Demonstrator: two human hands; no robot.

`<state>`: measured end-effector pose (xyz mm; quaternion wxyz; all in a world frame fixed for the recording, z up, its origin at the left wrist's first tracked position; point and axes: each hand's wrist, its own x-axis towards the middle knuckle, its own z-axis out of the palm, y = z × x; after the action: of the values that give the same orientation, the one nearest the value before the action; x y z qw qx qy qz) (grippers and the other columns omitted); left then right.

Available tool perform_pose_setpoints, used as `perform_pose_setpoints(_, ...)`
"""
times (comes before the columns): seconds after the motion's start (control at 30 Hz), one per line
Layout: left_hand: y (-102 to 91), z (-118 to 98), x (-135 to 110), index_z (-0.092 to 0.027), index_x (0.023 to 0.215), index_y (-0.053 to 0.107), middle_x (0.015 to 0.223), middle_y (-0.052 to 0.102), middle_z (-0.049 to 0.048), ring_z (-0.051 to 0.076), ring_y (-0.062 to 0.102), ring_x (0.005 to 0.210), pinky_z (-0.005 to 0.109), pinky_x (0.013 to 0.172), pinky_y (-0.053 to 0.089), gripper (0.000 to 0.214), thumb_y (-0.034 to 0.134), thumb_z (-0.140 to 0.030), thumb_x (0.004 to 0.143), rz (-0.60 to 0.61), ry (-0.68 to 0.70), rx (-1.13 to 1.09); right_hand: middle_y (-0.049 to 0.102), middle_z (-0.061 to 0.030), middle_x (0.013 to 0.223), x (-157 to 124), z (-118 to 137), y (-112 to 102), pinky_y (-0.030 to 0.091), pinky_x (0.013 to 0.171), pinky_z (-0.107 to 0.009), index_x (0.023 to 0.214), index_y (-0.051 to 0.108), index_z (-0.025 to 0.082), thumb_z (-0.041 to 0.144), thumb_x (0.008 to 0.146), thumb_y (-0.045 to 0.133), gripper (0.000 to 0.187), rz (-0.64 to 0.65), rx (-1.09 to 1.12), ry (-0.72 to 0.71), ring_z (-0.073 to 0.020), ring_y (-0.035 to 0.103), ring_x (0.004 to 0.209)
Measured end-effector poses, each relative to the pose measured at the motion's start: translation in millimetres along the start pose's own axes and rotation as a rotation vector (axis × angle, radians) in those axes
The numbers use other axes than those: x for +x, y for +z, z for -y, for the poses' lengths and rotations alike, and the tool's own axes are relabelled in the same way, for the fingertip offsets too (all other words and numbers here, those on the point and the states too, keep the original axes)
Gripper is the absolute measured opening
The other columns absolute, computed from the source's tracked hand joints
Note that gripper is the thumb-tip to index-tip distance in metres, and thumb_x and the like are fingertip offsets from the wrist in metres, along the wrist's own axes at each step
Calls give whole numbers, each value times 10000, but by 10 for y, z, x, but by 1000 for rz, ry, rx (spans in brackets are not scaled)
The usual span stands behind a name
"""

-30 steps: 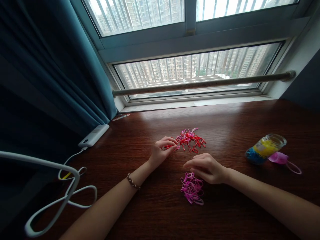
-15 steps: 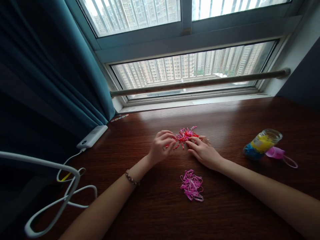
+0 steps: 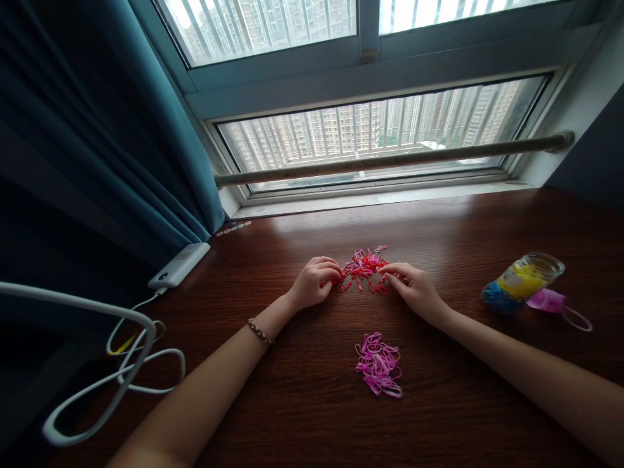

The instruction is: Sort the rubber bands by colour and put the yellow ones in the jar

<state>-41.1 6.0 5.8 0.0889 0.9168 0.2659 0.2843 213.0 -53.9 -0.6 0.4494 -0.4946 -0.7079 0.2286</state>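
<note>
A loose pile of small red and pink loops (image 3: 364, 262) lies on the brown wooden table; I cannot tell whether they are rubber bands or paper clips. At its left edge my left hand (image 3: 316, 282) rests with curled fingers, red pieces by the tips. My right hand (image 3: 412, 289) is at the pile's right side, thumb and forefinger pinched together; whatever is between them is too small to name. Nearer to me sits a separate heap of pink loops (image 3: 379, 365), which neither hand touches.
On the right a glass jar (image 3: 521, 283) with yellow and blue contents leans tilted over a pink item with a loop (image 3: 548, 300). At left lie a white power bank (image 3: 179, 265) and a white cable (image 3: 131, 315). A window rail (image 3: 390, 160) runs behind.
My right hand has drawn back to the right off the pile, its spread fingers now pinched. The left fingers have lowered and curled onto the pile's left edge. The view has shifted slightly.
</note>
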Motion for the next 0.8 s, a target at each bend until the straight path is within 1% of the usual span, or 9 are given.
perform_pose_setpoints(0.1,16,31,3,-194,870,645,911,657,35,188,554,927,383,880,417,324,454,-1,693,-7,-17,-11,673,-47,784,7,-5,-18,480,642,-298,823,656,167,325,745,592,188,-41,157,173,-164,598,673)
perform_pose_setpoints(0.17,22,30,2,-189,886,649,910,654,45,186,559,914,376,861,433,330,451,-5,697,-14,-28,-29,673,-44,757,14,5,-23,490,639,-295,781,647,159,347,701,634,205,-47,264,225,-166,609,672)
perform_pose_setpoints(0.27,12,6,3,-170,890,650,916,639,65,184,565,904,360,838,455,309,452,-18,708,-48,-58,-87,673,-48,771,24,25,-26,501,671,-300,776,628,155,372,671,667,244,-59,387,253,-171,623,710)
perform_pose_setpoints(0.37,-10,-20,9,-155,889,646,929,625,80,176,575,885,337,816,470,271,452,-44,736,-103,-122,-207,671,-56,784,29,33,-26,505,663,-297,793,618,152,387,659,683,278,-70,445,269,-167,625,706)
perform_pose_setpoints(0.47,-17,-24,24,-142,866,633,898,626,75,170,589,864,327,811,479,178,496,-103,760,-182,-237,-388,670,-57,779,30,39,-27,507,648,-291,807,621,149,391,659,685,291,-60,480,277,-166,627,697)
perform_pose_setpoints(0.53,-4,-12,34,-130,837,619,862,628,66,168,600,830,315,781,495,111,565,-166,747,-241,-337,-535,670,-52,773,25,59,-25,506,643,-285,812,624,151,383,660,687,284,-50,498,279,-162,627,693)
perform_pose_setpoints(0.57,5,-3,38,-125,822,613,845,630,61,166,606,809,308,759,504,117,600,-196,730,-264,-386,-604,669,-48,766,20,78,-21,504,640,-281,807,626,152,376,661,687,274,-42,502,277,-158,625,688)
perform_pose_setpoints(0.7,32,32,42,-114,777,604,798,632,47,157,615,757,289,712,515,188,682,-248,671,-307,-514,-743,660,-26,719,-40,198,10,501,630,-265,757,637,158,342,676,676,205,53,522,234,-137,609,655)
perform_pose_setpoints(0.8,24,34,43,-114,776,590,792,633,43,152,618,747,291,703,522,223,705,-258,651,-314,-548,-781,659,-25,725,-117,315,33,501,622,-252,757,641,154,317,697,660,174,245,570,180,-128,606,654)
